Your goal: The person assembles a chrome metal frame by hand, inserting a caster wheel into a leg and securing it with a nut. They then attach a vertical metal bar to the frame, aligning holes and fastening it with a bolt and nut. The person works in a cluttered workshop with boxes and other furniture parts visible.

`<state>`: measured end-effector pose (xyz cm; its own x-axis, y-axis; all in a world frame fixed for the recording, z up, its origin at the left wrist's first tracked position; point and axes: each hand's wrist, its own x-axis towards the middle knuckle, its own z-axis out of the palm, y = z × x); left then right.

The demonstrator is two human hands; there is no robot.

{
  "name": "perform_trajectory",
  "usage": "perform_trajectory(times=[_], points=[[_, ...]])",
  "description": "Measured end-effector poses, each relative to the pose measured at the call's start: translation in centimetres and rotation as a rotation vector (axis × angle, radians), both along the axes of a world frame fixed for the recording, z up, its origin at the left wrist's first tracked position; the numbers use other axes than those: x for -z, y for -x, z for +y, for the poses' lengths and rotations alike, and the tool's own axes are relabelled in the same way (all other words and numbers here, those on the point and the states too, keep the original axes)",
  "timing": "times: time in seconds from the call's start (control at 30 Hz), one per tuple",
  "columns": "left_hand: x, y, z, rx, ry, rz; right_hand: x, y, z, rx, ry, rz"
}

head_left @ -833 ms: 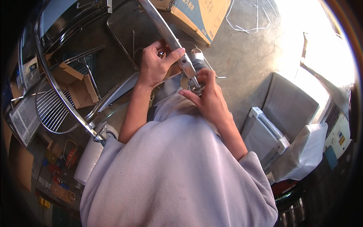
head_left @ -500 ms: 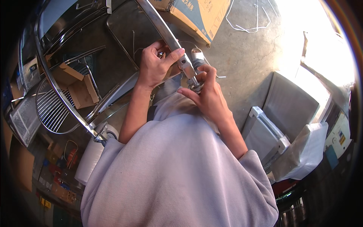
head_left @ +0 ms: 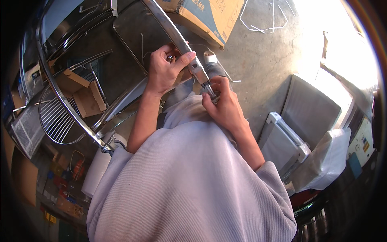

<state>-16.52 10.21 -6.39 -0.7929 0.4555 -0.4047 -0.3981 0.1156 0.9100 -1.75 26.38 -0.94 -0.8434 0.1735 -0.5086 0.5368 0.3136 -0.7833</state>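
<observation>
Tube (head_left: 169,28): runs aslant from the upper edge of your view down to your hands, its near end held up over the floor (head_left: 258,56), with a hole in its side just above that end.
Fitting (head_left: 207,88): sits at the near end, lined up with the tube; your fingers hide part of it, so you cannot tell how fully it is seated.
Slip risk: if your right fingers loosen before the fitting is secure, it could drop to the floor; smooth metal and a small grip would be the cause.
Tilt risk: a sideways push could cock the fitting in the tube and jam it, and a roll of the tube in your left grip could add to that.
Pinch risk: your right thumb and fingers sit close to the joint, so a sudden slide could nip them.
Left hand (head_left: 162,69): thumb across the tube's upper face, fingers curled beneath, holding it; a shiny bit (head_left: 169,58) shows by the fingers, its kind unclear.
Right hand (head_left: 225,104): thumb and fingers drawn narrow around the fitting, forearm angled in from the lower right.
</observation>
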Motion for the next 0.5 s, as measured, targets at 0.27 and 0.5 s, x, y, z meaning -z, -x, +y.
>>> perform_trajectory(times=[0.27,0.5], points=[[-0.3,-0.3,0.8,-0.099,0.0,0.117,-1.0,0.2,-0.7,-0.001,-0.065,-0.03],[-1.5,-0.6,1.3,-0.319,0.158,0.286,-1.2,0.1,-0.7,-0.027,-0.109,-0.032]])
